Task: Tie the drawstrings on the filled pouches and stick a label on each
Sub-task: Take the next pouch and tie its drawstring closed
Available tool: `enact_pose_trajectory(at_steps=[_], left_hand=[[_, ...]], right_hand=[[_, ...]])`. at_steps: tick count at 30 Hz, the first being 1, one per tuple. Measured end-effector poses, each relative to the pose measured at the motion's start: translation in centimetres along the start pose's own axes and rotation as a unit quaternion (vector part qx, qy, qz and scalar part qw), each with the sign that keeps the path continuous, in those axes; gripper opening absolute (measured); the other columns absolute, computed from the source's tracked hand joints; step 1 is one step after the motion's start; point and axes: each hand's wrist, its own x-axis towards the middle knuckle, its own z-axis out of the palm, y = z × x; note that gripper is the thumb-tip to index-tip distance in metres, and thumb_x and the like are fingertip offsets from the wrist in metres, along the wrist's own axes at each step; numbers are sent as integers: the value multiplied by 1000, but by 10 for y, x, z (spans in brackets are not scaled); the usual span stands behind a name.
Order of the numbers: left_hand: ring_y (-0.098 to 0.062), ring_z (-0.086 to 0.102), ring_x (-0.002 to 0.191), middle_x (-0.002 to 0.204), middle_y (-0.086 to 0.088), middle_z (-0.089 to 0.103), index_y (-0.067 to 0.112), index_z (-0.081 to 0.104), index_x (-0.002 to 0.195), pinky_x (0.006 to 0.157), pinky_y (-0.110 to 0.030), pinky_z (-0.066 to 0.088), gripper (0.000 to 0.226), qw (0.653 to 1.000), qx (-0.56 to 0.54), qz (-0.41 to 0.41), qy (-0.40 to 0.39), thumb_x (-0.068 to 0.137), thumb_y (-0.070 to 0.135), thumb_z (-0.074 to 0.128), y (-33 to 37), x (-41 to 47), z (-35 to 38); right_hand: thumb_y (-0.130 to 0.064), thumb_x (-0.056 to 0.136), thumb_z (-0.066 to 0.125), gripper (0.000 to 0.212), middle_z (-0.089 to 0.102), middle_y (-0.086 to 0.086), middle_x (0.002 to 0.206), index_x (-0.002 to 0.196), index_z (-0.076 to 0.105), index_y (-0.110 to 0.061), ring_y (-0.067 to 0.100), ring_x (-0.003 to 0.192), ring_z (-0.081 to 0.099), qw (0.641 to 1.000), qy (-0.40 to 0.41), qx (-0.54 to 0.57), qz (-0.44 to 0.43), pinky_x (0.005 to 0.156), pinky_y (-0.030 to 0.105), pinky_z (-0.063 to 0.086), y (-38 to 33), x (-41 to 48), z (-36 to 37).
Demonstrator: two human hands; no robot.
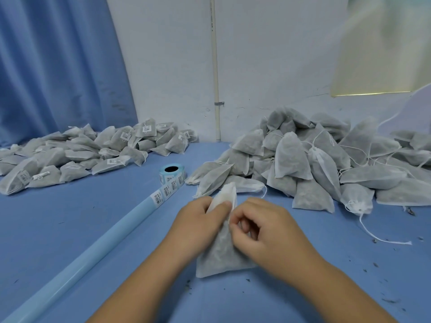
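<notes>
While the labelled pile [77, 155] sits at middle left with the label roll [172, 174] just right of it, our left hand [198, 226] grips the neck of one pouch [219, 257] at lower centre, and our right hand [263, 229] pinches there with curled fingers. A slack grip could let the neck reopen and spill the filling. The unlabelled heap [326, 164] waits at right.

Even, cool, fairly bright light leaves only faint shadows on the table [70, 229], the wide lens bows the curtain [46, 66] at the left edge, the upper right corner blurred and pale
</notes>
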Motion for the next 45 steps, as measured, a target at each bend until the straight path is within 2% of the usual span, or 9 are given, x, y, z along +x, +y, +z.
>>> enact_pose_trajectory(at_steps=[3,7,16,21,25,32,36,39,45], left_hand=[[-7,52,57,57,17,55,21,57,69,61,-28,42,33,999,-32,-31,-22,86,49,59,2,-2,3],[-24,62,92,92,-11,65,5,66,98,97,-41,45,47,955,-224,-134,-141,68,41,61,7,-1,0],[-13,50,64,66,1,55,9,59,74,64,-31,39,27,987,-128,-24,-89,66,34,62,8,-7,-2],[-20,37,72,74,-6,42,-1,53,74,69,-37,30,33,981,-169,-26,-92,71,32,60,5,-4,-4],[-22,35,74,75,-6,41,15,54,74,71,-39,28,18,974,-195,-58,-102,66,31,58,5,-3,-6],[-23,68,85,92,-15,73,1,74,89,78,-30,53,24,944,-263,-46,-193,88,23,64,-1,-1,-9],[-27,61,83,90,-19,65,-13,64,96,77,-37,47,40,950,-264,-97,-136,75,21,68,1,3,-24],[-22,61,61,72,-14,61,2,65,80,57,-29,50,12,945,-297,-133,-32,82,13,65,1,17,-63],[-15,60,46,58,-4,59,9,56,83,39,-22,49,8,852,-469,-221,74,87,7,49,-47,42,-145]], right_hand=[[-23,81,63,11,49,-12,68,74,57,-27,4,69,47,1000,-13,-12,-6,61,19,37,2,-1,3],[-21,80,65,10,52,-10,69,74,60,-27,7,70,50,1000,13,-4,25,63,25,43,4,0,0],[-8,78,69,21,53,-8,67,69,60,-25,9,58,48,989,96,100,46,56,15,38,0,2,-4],[-19,81,66,11,48,-14,69,76,59,-27,5,66,46,998,33,-50,12,60,29,43,3,0,0],[-23,83,66,7,50,-16,73,80,63,-29,5,68,48,998,21,-65,2,61,29,45,7,0,-3],[-18,85,63,17,52,-12,80,90,72,-32,12,77,53,1000,-1,-4,18,64,26,45,9,0,-4],[3,83,64,38,60,-12,85,89,76,-32,13,75,57,983,39,168,56,62,15,42,4,0,-3],[6,87,58,45,63,-16,90,90,75,-36,10,75,60,977,46,199,64,64,17,45,3,-3,-1],[10,85,54,55,69,-20,76,74,70,-41,4,59,64,980,-47,152,121,62,13,47,2,-1,37]])
